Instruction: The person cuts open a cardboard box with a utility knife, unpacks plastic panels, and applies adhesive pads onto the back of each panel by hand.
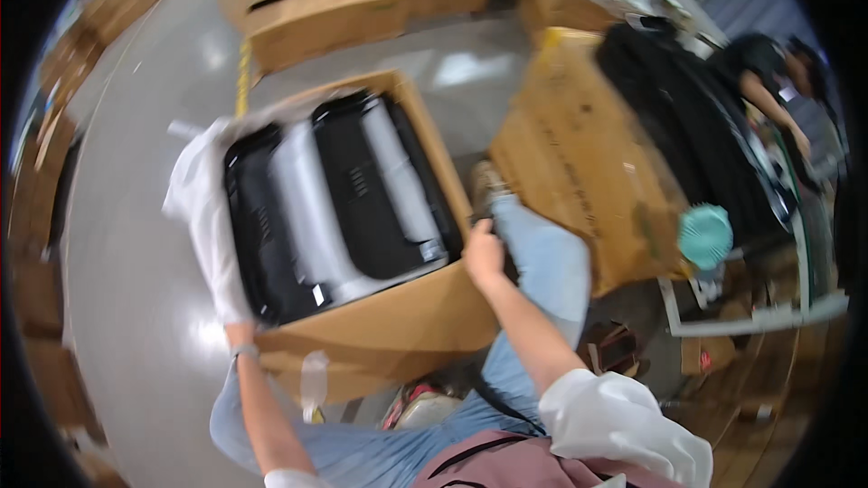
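Observation:
A large open cardboard box [389, 325] stands on the floor in front of me. Inside lie black moulded plastic pieces [353, 181], with strips of white foam wrap [312, 208] between them. A white plastic liner [199, 190] hangs out over the box's left side. My left hand [240, 334] is at the near left corner, against the liner; its fingers are hidden. My right hand [484, 253] is closed at the near right corner, around a small dark object that is too blurred to name.
A large taped carton [588, 172] stands close on my right, with black items [669, 117] beyond it. A teal round fan-like object [705, 235] sits by a white frame. Another person [768, 81] works at the far right. More cartons [330, 18] stand ahead.

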{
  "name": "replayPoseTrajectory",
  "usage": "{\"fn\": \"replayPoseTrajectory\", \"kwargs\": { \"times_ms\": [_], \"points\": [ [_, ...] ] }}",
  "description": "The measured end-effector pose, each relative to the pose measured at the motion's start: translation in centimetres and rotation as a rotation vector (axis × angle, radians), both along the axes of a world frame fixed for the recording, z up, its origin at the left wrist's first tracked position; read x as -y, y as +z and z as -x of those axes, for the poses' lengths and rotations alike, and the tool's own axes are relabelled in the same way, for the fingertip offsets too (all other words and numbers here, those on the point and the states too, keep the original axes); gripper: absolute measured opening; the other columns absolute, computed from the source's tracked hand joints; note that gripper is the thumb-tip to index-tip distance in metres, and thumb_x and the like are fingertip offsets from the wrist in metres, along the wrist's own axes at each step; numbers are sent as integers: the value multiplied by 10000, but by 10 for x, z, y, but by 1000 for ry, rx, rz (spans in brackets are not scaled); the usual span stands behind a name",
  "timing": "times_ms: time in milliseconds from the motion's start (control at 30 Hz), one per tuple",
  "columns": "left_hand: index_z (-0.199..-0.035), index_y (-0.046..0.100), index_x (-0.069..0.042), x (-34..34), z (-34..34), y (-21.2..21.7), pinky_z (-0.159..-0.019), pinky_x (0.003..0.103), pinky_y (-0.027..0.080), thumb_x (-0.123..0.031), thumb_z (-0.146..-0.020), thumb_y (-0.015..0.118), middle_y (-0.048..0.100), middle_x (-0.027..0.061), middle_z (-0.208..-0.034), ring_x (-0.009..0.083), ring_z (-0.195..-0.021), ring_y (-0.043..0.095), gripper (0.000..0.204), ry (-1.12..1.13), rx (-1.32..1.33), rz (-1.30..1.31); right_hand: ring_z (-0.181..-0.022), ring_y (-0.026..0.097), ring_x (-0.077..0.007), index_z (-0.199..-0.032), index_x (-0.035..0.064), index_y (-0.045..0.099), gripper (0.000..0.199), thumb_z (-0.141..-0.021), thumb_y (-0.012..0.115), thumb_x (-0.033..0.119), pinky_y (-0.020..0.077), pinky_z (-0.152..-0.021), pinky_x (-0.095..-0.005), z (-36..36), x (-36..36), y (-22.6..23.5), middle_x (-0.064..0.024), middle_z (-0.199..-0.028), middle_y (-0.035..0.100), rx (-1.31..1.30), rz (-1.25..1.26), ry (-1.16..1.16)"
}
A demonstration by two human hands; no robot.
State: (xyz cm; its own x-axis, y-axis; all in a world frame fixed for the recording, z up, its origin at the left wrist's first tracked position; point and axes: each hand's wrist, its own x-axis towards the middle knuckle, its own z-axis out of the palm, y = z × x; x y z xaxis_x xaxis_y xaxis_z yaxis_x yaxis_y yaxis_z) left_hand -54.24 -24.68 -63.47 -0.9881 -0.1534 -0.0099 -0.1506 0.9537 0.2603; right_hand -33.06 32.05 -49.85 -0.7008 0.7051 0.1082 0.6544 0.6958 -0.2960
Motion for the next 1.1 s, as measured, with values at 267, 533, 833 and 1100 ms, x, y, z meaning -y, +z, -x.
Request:
{"fn": "replayPoseTrajectory", "kwargs": {
  "times_ms": [267, 533, 833, 1100],
  "points": [
    [-987, 623, 37, -114, -46, 162, -787, 459, 485, -258, -831, 509, 611, 250, -1059, 382, -923, 622, 353, 36, 161, 182, -731, 613, -321, -863, 20, 546, 236, -837, 599, 248, 495, -600, -419, -30, -13, 100, -127, -888, 579, -379, 16, 253],
    [-1070, 592, 54, -150, -31, 154, -796, 417, 461, -290, -932, 447, 623, 209, -1050, 319, -969, 591, 398, 81, -229, -897, -588, 599, -351, -898, 17, 570, 262, -811, 634, 256, 457, -510, -426, -251, -71, 165, -171, -656, 581, -641, 80, 136],
    [-1108, 560, 30, -147, -28, 266, -750, 348, 479, -251, -952, 351, 633, 168, -1058, 252, -944, 597, 384, 211, -235, -1198, -422, 508, -112, -824, 24, 536, 337, -929, 493, 341, 396, -410, -269, -409, -198, 147, -32, -545, 520, -1001, 535, -646],
    [-1040, 569, 115, -124, 7, 282, -692, 375, 529, -94, -888, 423, 647, 179, -901, 260, -816, 632, 297, 188, -416, -1250, -696, 636, -329, -872, 18, 590, 247, -825, 587, 261, 496, -607, -435, -355, -262, 237, -166, -751, 640, -313, -352, -400]
  ]
}}
